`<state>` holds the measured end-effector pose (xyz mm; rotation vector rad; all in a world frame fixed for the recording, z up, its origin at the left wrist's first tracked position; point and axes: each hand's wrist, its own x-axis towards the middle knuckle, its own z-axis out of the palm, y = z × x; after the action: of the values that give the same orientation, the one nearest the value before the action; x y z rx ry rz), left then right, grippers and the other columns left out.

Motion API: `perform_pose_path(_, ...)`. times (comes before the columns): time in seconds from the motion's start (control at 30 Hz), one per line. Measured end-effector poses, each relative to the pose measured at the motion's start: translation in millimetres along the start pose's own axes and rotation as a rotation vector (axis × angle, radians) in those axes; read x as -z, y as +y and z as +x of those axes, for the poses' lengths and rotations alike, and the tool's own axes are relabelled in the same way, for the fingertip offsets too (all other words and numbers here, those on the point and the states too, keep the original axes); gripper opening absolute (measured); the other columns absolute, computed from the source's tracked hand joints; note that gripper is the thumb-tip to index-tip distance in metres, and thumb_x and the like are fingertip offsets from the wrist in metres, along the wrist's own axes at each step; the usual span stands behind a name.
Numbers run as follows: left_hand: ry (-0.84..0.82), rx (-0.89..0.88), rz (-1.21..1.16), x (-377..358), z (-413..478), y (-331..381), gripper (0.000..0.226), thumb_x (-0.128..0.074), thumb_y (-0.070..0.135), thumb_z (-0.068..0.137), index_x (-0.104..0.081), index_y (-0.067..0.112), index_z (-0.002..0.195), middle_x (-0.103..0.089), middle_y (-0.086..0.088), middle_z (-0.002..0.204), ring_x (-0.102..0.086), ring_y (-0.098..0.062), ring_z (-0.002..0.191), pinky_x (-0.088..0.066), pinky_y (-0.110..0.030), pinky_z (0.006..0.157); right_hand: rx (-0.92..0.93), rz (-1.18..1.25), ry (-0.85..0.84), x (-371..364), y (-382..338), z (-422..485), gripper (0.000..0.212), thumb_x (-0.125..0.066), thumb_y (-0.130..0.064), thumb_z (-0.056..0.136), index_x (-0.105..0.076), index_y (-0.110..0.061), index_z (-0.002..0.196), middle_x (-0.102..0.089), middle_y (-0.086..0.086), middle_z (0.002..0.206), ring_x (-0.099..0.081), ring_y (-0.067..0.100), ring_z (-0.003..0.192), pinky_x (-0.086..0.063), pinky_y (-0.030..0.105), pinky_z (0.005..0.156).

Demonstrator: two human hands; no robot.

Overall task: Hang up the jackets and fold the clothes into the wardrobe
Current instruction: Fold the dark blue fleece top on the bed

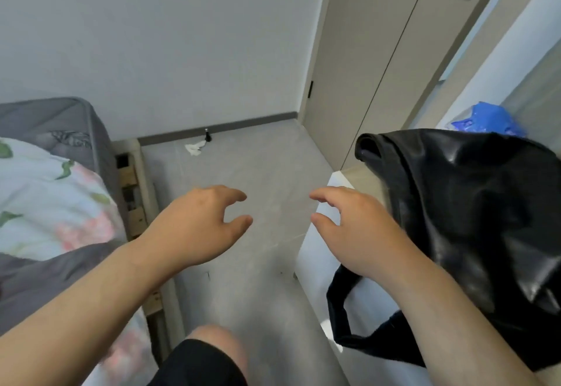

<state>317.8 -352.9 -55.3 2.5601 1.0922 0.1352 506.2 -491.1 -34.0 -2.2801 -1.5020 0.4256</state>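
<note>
Our knee (218, 340) lowest; left hand (194, 224) and right hand (355, 230) loosely spread, holding nothing, above the floor (267, 173); jacket (470, 218) beside the right.

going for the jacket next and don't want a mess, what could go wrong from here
1. The black jacket lies bunched at the edge of the white surface, with a loop of it hanging down the side; a careless tug could slide it onto the floor.
2. The wardrobe doors look shut; once the left hand and right hand are full, opening them may be awkward.
3. The white scrap on the floor could get trodden on.
</note>
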Motion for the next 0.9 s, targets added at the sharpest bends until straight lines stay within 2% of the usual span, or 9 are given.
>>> perform_pose_path(0.1, -0.021, 0.041, -0.018, -17.1, 27.0, -14.4, 0.051, -0.050, 0.051, 0.095, -0.050, 0.029, 0.142, -0.051, 0.012, 0.144, -0.049, -0.010, 0.131, -0.039, -0.028, 0.106, 0.000, 0.014, -0.018, -12.5, 4.7, 40.0, 0.039, -0.050, -0.032, 0.101, -0.050, -0.035, 0.140, -0.048, -0.022, 0.142, -0.041, -0.001, 0.130, -0.027, 0.013, 0.090)
perform_pose_path(0.23, -0.045, 0.113, -0.043, -30.7, 51.9, -32.6, 0.052, -0.051, 0.051, 0.095, -0.050, 0.029, 0.142, -0.052, 0.012, 0.144, -0.049, -0.010, 0.131, -0.039, -0.028, 0.107, 0.067, 0.025, -0.079, -26.7, 0.8, 83.1, 0.039, -0.050, -0.034, 0.101, -0.049, -0.035, 0.140, -0.047, -0.021, 0.141, -0.045, 0.004, 0.127, -0.035, 0.020, 0.098)
perform_pose_path(0.43, -0.076, 0.239, -0.053, -19.9, 66.8, -59.5, 0.059, -0.042, 0.060, 0.092, -0.051, 0.029, 0.141, -0.053, 0.013, 0.142, -0.050, -0.009, 0.130, -0.040, -0.028, 0.106, 0.151, 0.071, -0.204, -38.7, -18.6, 126.8, 0.042, -0.048, -0.036, 0.101, -0.044, -0.035, 0.143, -0.043, -0.023, 0.145, -0.037, -0.001, 0.132, -0.029, 0.013, 0.098)
perform_pose_path(0.53, -0.070, 0.307, -0.078, 1.6, 67.9, -67.1, 0.071, -0.036, 0.062, 0.080, -0.053, 0.027, 0.140, -0.055, 0.010, 0.141, -0.051, -0.012, 0.129, -0.040, -0.028, 0.105, 0.154, 0.102, -0.239, -41.3, -30.5, 143.4, 0.041, -0.050, -0.030, 0.101, -0.049, -0.031, 0.142, -0.047, -0.018, 0.145, -0.040, 0.002, 0.132, -0.028, 0.014, 0.103)
perform_pose_path(0.63, -0.063, 0.363, -0.093, 35.9, 63.5, -71.8, 0.068, -0.038, 0.060, 0.083, -0.054, 0.026, 0.139, -0.056, 0.008, 0.140, -0.053, -0.014, 0.127, -0.039, -0.026, 0.101, 0.168, 0.120, -0.224, -27.1, -50.8, 159.2, 0.037, -0.051, -0.023, 0.101, -0.055, -0.027, 0.138, -0.054, -0.015, 0.140, -0.047, 0.004, 0.127, -0.033, 0.015, 0.100)
perform_pose_path(0.7, -0.077, 0.401, -0.107, 64.3, 56.1, -72.5, 0.066, -0.040, 0.062, 0.087, -0.054, 0.024, 0.139, -0.055, 0.007, 0.141, -0.053, -0.014, 0.126, -0.038, -0.024, 0.100, 0.182, 0.108, -0.230, -7.4, -69.8, 168.8, 0.036, -0.052, -0.022, 0.100, -0.057, -0.026, 0.136, -0.056, -0.014, 0.138, -0.049, 0.006, 0.125, -0.035, 0.016, 0.098)
perform_pose_path(0.83, -0.045, 0.446, -0.140, 126.5, 40.1, -71.4, 0.089, -0.021, 0.072, 0.072, -0.056, 0.024, 0.138, -0.057, 0.008, 0.138, -0.053, -0.012, 0.126, -0.039, -0.025, 0.100, 0.216, 0.064, -0.280, 40.7, -114.4, 184.1, 0.037, -0.053, -0.023, 0.100, -0.056, -0.024, 0.136, -0.055, -0.011, 0.139, -0.048, 0.007, 0.128, -0.033, 0.018, 0.101)
perform_pose_path(0.9, -0.049, 0.474, -0.158, 159.3, 31.4, -67.8, 0.083, -0.025, 0.070, 0.077, -0.055, 0.024, 0.139, -0.056, 0.008, 0.139, -0.053, -0.012, 0.126, -0.039, -0.025, 0.101, 0.240, 0.050, -0.310, 65.1, -139.2, 187.9, 0.038, -0.053, -0.024, 0.100, -0.055, -0.024, 0.137, -0.054, -0.012, 0.140, -0.047, 0.007, 0.129, -0.032, 0.016, 0.100)
